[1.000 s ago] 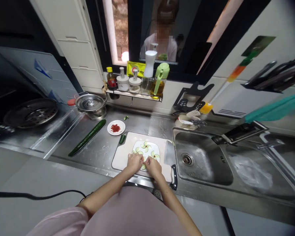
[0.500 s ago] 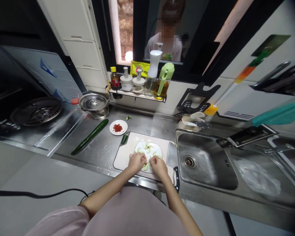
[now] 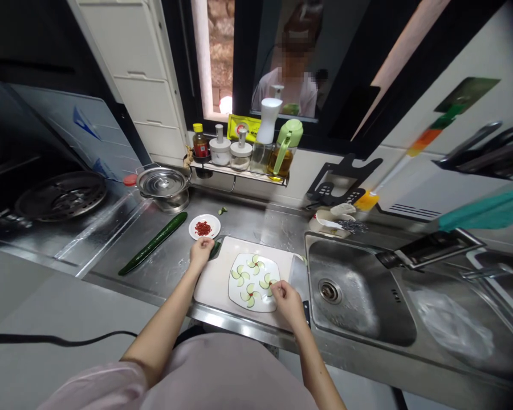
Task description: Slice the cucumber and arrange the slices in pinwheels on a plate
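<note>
A squarish white plate (image 3: 235, 296) lies on a pale cutting board (image 3: 211, 279). On it, thin green cucumber slices (image 3: 240, 275) form several pinwheels, some with small red bits at the centre. My right hand (image 3: 288, 303) is at the plate's right edge beside one pinwheel, thumb and fingers pinched together; what they hold, if anything, is hidden. My left hand (image 3: 200, 254) is at the near edge of a small round white plate (image 3: 216, 226) bearing small red pieces (image 3: 203, 228). Its fingers are closed, and their contents cannot be made out. A cucumber piece (image 3: 215, 249) lies beside it.
A whole cucumber (image 3: 154, 244) rests on the steel counter at left, near a lidded pot (image 3: 165, 188). A knife (image 3: 299, 279) lies along the board's right side, its blade showing. The sink (image 3: 354, 296) is right of it. Bottles and jars stand on a shelf (image 3: 239, 171).
My left hand has moved from the squarish plate up and left to the small round plate. My right hand has shifted right and slightly down, uncovering the pinwheels.
</note>
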A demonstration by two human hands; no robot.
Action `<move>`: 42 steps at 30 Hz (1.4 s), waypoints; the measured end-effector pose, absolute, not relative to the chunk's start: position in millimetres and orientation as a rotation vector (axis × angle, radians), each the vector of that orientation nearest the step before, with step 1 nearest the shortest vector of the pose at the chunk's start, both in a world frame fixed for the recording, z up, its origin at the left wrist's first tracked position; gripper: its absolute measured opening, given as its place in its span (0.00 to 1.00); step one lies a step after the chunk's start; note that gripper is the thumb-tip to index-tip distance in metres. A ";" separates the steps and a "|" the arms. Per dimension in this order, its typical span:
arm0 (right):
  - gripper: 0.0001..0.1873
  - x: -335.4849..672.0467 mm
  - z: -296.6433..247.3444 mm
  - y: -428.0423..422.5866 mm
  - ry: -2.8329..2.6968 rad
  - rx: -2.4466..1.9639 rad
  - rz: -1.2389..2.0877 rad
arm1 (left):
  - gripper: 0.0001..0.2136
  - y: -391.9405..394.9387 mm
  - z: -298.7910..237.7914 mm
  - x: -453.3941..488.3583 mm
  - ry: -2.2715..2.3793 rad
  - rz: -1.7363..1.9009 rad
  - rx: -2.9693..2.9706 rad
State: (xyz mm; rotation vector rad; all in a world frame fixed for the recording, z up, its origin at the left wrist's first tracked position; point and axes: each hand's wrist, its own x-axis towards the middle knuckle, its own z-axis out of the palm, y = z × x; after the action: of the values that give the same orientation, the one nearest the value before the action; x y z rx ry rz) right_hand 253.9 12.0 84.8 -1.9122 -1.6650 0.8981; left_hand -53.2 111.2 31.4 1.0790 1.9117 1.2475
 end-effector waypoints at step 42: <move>0.21 254.2 76.9 18.2 -1.586 -1.821 0.921 | 0.06 176.1 49.7 -117.5 2.501 0.809 1.045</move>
State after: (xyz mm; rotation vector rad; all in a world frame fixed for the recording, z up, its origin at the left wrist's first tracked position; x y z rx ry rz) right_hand 254.2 18.2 76.9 -1.8209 -1.5859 0.9208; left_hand -117.5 176.1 49.7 1.0447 2.5009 0.8093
